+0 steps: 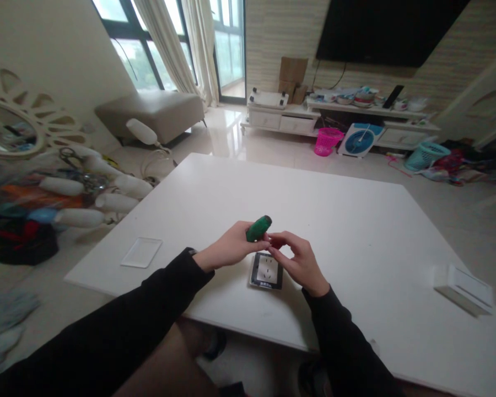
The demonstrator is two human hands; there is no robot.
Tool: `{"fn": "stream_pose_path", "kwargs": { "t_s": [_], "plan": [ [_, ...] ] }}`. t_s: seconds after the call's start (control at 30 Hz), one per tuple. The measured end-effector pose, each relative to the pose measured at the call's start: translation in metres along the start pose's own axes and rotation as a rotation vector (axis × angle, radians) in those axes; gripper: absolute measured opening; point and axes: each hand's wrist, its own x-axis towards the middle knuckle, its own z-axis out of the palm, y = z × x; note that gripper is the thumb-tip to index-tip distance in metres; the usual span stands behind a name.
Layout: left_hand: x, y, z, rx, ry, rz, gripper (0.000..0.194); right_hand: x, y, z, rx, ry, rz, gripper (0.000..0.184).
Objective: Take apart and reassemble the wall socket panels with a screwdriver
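Observation:
My left hand (234,243) is closed around the green handle of a screwdriver (258,228), which slants up to the right. Its shaft and tip are hidden by my fingers. The thumb and fingertips of my right hand (296,257) are pinched together, meeting the left fingertips; whatever small thing is between them is too hidden to make out. Just below both hands, a wall socket (268,270) with a white face and dark frame lies face up on the white table (240,190).
A clear square cover (141,252) lies on the table's left side. Toward the right edge is a white box (465,288). White lamp shades (78,218) crowd the left side. Beyond the table are a grey bench (157,113), a pink basket (327,141) and a blue fan (359,140).

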Motion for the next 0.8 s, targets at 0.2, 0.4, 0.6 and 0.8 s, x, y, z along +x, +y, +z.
{"fn": "stream_pose_path", "kwargs": {
  "t_s": [0.2, 0.4, 0.6, 0.8],
  "plan": [
    [-0.007, 0.005, -0.007, -0.099, 0.153, -0.079, 0.024, 0.022, -0.011, 0.007, 0.088, -0.005, -0.069, 0.009],
    [-0.008, 0.005, -0.009, -0.234, 0.203, -0.118, 0.030, 0.033, -0.011, 0.016, 0.119, 0.105, -0.046, 0.004],
    [-0.010, 0.019, -0.011, -0.719, 0.373, -0.092, 0.046, -0.002, -0.025, 0.043, 0.417, 0.391, 0.263, 0.008],
    [-0.017, 0.035, -0.033, -1.106, 0.417, -0.004, 0.044, -0.035, -0.042, 0.082, 0.474, 0.438, 0.377, 0.020]
  ]
}}
